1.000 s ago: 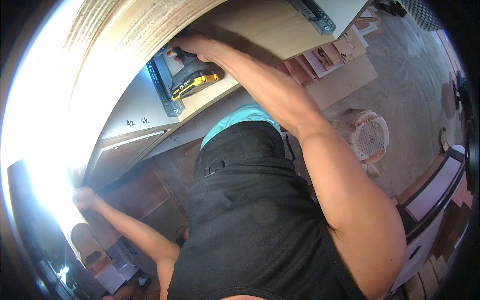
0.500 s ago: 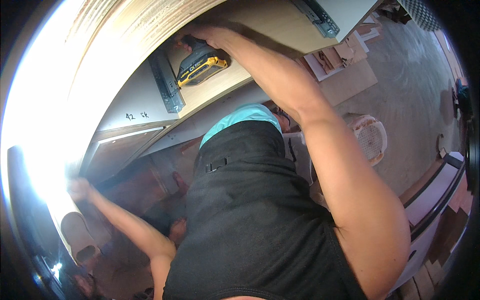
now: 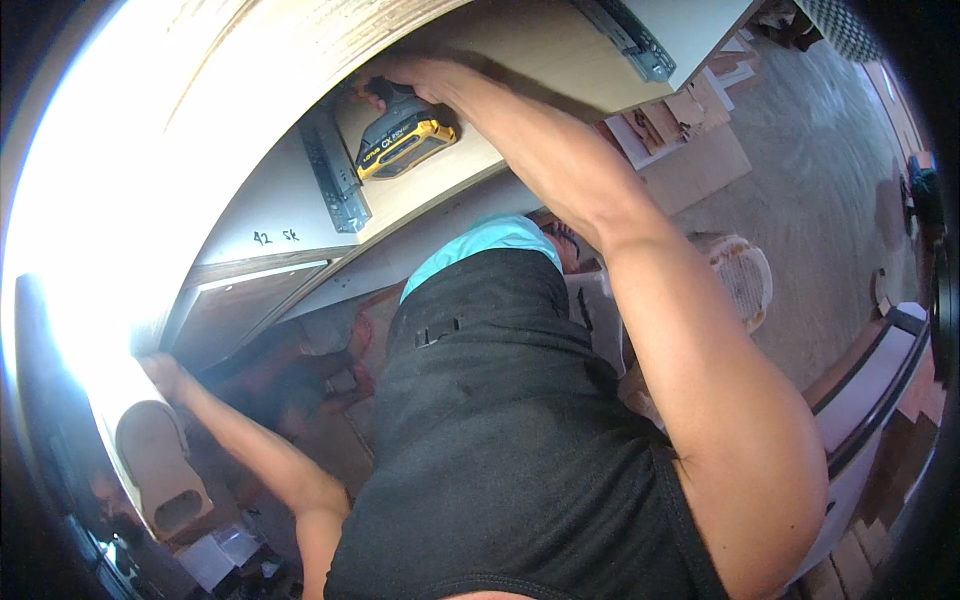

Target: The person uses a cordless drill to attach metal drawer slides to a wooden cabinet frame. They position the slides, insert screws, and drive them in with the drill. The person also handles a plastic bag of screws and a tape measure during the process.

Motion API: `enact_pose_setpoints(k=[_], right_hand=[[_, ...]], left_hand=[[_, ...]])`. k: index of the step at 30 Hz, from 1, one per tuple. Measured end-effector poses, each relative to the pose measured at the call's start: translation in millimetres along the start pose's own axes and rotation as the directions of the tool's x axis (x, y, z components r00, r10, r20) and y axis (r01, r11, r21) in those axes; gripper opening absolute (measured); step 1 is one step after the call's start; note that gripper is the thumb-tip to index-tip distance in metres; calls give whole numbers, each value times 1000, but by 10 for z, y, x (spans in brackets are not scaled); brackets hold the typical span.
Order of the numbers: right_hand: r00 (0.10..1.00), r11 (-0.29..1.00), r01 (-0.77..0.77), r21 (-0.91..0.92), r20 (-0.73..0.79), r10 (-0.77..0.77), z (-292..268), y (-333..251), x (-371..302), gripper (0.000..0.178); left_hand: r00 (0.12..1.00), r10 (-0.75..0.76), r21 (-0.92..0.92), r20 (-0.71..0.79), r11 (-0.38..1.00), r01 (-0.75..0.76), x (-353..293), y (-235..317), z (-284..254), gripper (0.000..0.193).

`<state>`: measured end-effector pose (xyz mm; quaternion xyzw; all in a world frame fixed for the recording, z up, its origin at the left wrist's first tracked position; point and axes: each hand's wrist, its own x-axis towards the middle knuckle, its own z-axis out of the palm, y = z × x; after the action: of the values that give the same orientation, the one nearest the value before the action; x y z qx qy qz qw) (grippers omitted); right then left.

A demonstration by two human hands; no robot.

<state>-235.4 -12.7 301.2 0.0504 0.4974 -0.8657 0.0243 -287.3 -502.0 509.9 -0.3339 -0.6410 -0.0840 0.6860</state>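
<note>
Inside the wooden cabinet, my right hand (image 3: pixel 398 74) is wrapped round the grip of a cordless drill (image 3: pixel 405 140). Its yellow-and-black battery faces me, while its front end is hidden behind my hand and the upper panel. Metal drawer slides sit on both sides of the tool: one slide (image 3: pixel 335 180) to its left, another slide (image 3: pixel 635 45) to its right. Far to the left, my left hand (image 3: pixel 165 378) is at the edge of the large pale panel (image 3: pixel 250 70), in strong glare. Its fingers are hidden, so its grip does not show.
A brown board with an oval slot (image 3: pixel 165 470) is below my left hand. At right, a plastic stool (image 3: pixel 742 280) and wood offcuts (image 3: pixel 665 125) are on the concrete floor (image 3: pixel 830 150). White-sided panels (image 3: pixel 870 390) stand near the right rim.
My right hand stays on the drill, nearly unmoved. The view has shifted slightly, and a pale box at the lower left shows more clearly. My left hand remains beside the panel edge.
</note>
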Motion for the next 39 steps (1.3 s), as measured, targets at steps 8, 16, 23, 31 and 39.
enact_pose_setpoints(k=[8, 16, 23, 31, 39], right_hand=[[1000, 1000, 25, 2, 8, -25, -58, 25, 47, 8], [998, 996, 61, 70, -19, -60, -41, 19, 53, 9], [995, 994, 93, 65, -25, -92, -13, 23, -6, 2], [997, 996, 71, 52, -30, -70, -66, 19, -50, 12], [995, 997, 68, 23, -77, -66, -13, -36, -226, 22]], left_hand=[[1000, -7, 10, -13, 1000, 7, 12, 98, -18, 40], [1000, -13, -11, -26, 1000, 13, 25, 119, 76, 40], [999, -12, -17, -30, 1000, 12, 22, 154, 147, 40], [999, 2, -46, -44, 999, -4, 128, 164, 180, 41], [995, 19, -61, -94, 998, -24, 293, 41, 23, 42]])
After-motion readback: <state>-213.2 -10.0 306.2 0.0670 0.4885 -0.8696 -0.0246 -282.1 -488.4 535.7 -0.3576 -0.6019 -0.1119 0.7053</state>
